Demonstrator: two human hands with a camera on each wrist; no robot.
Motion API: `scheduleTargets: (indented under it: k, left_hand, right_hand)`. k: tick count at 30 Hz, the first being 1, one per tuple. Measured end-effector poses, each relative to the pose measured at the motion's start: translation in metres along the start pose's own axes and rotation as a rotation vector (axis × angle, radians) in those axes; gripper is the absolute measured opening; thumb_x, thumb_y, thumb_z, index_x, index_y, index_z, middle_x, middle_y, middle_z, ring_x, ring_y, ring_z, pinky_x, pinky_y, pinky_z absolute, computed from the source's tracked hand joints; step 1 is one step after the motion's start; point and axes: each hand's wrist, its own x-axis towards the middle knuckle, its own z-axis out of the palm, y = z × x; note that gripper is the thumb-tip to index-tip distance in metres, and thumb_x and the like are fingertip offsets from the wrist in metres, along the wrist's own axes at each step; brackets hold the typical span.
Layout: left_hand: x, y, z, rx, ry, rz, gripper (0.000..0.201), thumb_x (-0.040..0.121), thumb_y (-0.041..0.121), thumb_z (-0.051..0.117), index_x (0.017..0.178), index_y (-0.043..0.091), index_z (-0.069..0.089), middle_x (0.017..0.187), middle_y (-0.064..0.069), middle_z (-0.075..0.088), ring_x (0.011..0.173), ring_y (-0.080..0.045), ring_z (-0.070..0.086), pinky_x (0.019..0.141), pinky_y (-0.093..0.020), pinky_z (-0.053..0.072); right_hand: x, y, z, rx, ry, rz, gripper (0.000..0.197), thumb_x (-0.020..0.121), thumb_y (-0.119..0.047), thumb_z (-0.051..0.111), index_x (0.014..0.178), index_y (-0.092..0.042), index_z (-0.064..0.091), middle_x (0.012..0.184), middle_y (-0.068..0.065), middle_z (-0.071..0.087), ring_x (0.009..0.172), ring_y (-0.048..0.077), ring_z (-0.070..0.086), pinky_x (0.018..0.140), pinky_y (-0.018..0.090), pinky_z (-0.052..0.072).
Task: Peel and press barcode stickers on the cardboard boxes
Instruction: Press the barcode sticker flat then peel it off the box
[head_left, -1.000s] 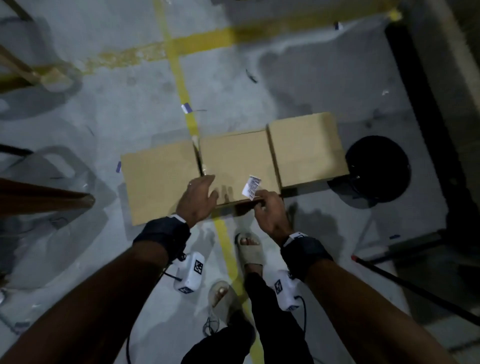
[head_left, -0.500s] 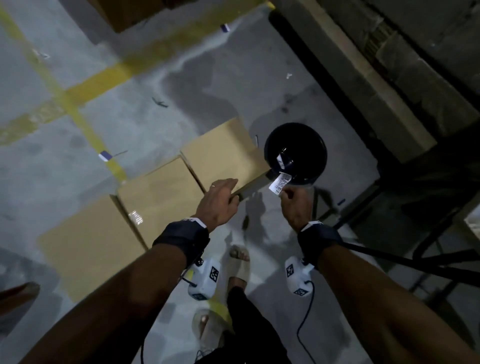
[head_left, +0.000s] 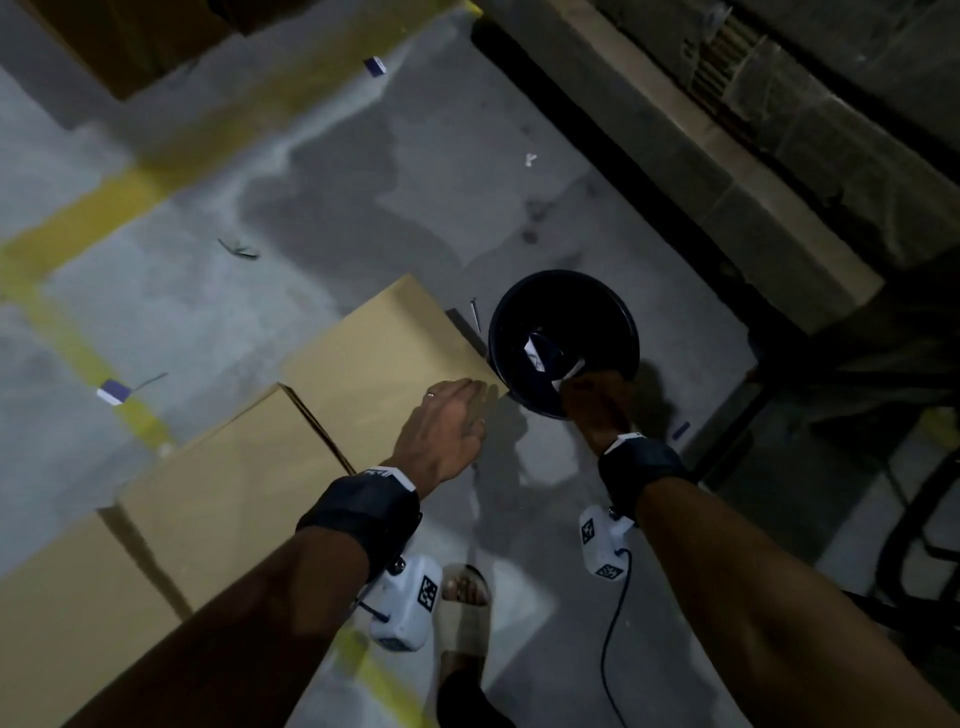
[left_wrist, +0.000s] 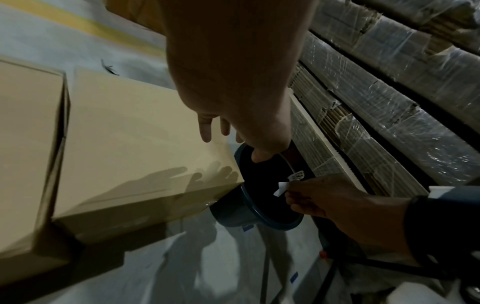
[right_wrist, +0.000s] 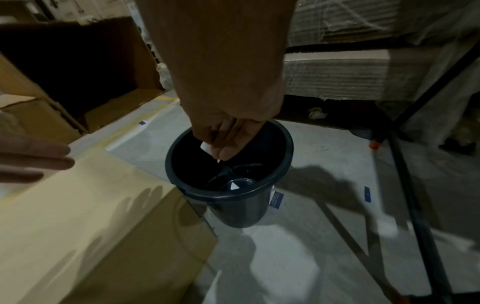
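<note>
Three plain cardboard boxes lie in a row on the floor: the right box (head_left: 374, 353), the middle box (head_left: 234, 467) and the left box (head_left: 67, 613). My left hand (head_left: 480, 389) is held flat with straight fingers (left_wrist: 206, 133) over the right box's (left_wrist: 130, 131) near corner; I cannot tell whether it touches. My right hand (head_left: 571, 384) pinches a small white slip (left_wrist: 281, 188) over the mouth of a black bin (head_left: 613, 317). In the right wrist view the slip (right_wrist: 206, 147) sits between the fingertips, just inside the bin's rim (right_wrist: 233, 194).
More white scraps lie inside the bin (right_wrist: 235, 186). Wrapped stacks of flat cardboard (left_wrist: 389, 102) run along the right. An open carton (right_wrist: 85, 78) stands behind the boxes. Black stand legs (head_left: 914, 519) and a cable (head_left: 608, 649) cross the floor at right. My sandalled foot (head_left: 465, 613) is below.
The view swung right. My right hand carried the slip from the middle box's front edge to over the bin. My left hand shifted from the middle box to the right box's corner.
</note>
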Motion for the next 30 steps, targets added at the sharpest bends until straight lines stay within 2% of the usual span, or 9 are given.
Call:
scheduleTargets:
  k: [3, 6, 9, 11, 16, 20, 23, 25, 30]
  left_hand:
    - [0.015, -0.007, 0.011, 0.002, -0.007, 0.014, 0.073, 0.084, 0.036, 0.039, 0.150, 0.006, 0.043, 0.153, -0.014, 0.045, 0.140, -0.033, 0.037, 0.115, -0.038, 0.032]
    - [0.025, -0.010, 0.018, 0.014, -0.039, 0.015, 0.072, 0.082, 0.034, 0.041, 0.149, 0.006, 0.043, 0.150, -0.014, 0.047, 0.138, -0.033, 0.039, 0.112, -0.042, 0.036]
    - [0.033, -0.014, 0.021, 0.019, -0.052, 0.000, 0.063, 0.084, 0.031, 0.044, 0.141, 0.007, 0.049, 0.142, -0.013, 0.053, 0.131, -0.034, 0.044, 0.106, -0.045, 0.042]
    - [0.039, -0.015, 0.023, 0.021, -0.056, -0.009, 0.049, 0.086, 0.025, 0.048, 0.131, 0.006, 0.054, 0.131, -0.014, 0.057, 0.124, -0.035, 0.049, 0.099, -0.049, 0.047]
    - [0.041, -0.017, 0.022, 0.041, -0.053, 0.015, 0.059, 0.086, 0.031, 0.046, 0.140, 0.007, 0.049, 0.140, -0.013, 0.053, 0.131, -0.035, 0.044, 0.103, -0.049, 0.044]
    - [0.038, -0.016, 0.015, 0.059, -0.043, 0.029, 0.065, 0.084, 0.033, 0.043, 0.142, 0.006, 0.048, 0.143, -0.014, 0.052, 0.132, -0.035, 0.044, 0.106, -0.046, 0.043]
    - [0.028, -0.013, 0.007, 0.055, -0.040, 0.027, 0.069, 0.082, 0.033, 0.042, 0.146, 0.006, 0.046, 0.146, -0.015, 0.049, 0.134, -0.034, 0.042, 0.109, -0.043, 0.039]
    - [0.019, -0.010, 0.000, 0.055, -0.037, 0.018, 0.069, 0.083, 0.033, 0.043, 0.147, 0.007, 0.046, 0.147, -0.014, 0.049, 0.135, -0.034, 0.042, 0.109, -0.042, 0.040]
    - [-0.010, 0.003, -0.021, 0.110, -0.042, 0.002, 0.057, 0.095, 0.024, 0.054, 0.149, 0.009, 0.043, 0.149, -0.013, 0.048, 0.136, -0.034, 0.041, 0.109, -0.046, 0.041]
  right_hand:
    - [0.004, 0.003, 0.007, 0.003, 0.035, -0.011, 0.030, 0.090, -0.027, 0.067, 0.075, -0.002, 0.075, 0.087, 0.023, 0.074, 0.090, 0.036, 0.068, 0.087, 0.040, 0.050]
    - [0.013, 0.010, 0.015, -0.013, 0.023, -0.027, 0.022, 0.090, -0.020, 0.074, 0.082, 0.000, 0.076, 0.091, 0.023, 0.074, 0.098, 0.040, 0.068, 0.091, 0.049, 0.052]
    - [0.016, 0.008, 0.017, -0.042, 0.004, -0.020, 0.020, 0.089, -0.030, 0.076, 0.087, -0.011, 0.078, 0.097, 0.013, 0.075, 0.106, 0.030, 0.066, 0.097, 0.033, 0.045]
    - [0.018, 0.004, 0.014, -0.087, 0.006, -0.052, 0.015, 0.087, -0.034, 0.076, 0.079, -0.021, 0.076, 0.091, 0.007, 0.073, 0.104, 0.026, 0.064, 0.097, 0.035, 0.042]
    - [0.024, 0.008, 0.010, -0.205, -0.101, 0.034, 0.030, 0.101, -0.021, 0.049, 0.118, -0.008, 0.070, 0.124, 0.018, 0.066, 0.118, 0.037, 0.059, 0.097, 0.039, 0.046]
    - [0.019, 0.011, 0.015, -0.174, -0.066, 0.013, 0.047, 0.099, -0.026, 0.031, 0.108, -0.003, 0.071, 0.115, 0.020, 0.069, 0.114, 0.040, 0.061, 0.092, 0.042, 0.046]
    - [0.009, 0.010, 0.015, -0.133, -0.010, 0.061, 0.020, 0.094, -0.022, 0.062, 0.098, -0.007, 0.074, 0.108, 0.017, 0.073, 0.111, 0.038, 0.063, 0.088, 0.038, 0.051]
    - [-0.005, 0.003, 0.008, -0.156, -0.077, 0.074, 0.023, 0.097, -0.025, 0.060, 0.107, -0.010, 0.074, 0.112, 0.014, 0.071, 0.111, 0.034, 0.064, 0.086, 0.033, 0.046]
    - [-0.049, -0.010, 0.004, -0.037, -0.167, 0.049, 0.034, 0.097, -0.034, 0.060, 0.125, -0.015, 0.065, 0.126, 0.012, 0.066, 0.119, 0.033, 0.061, 0.098, 0.033, 0.046]
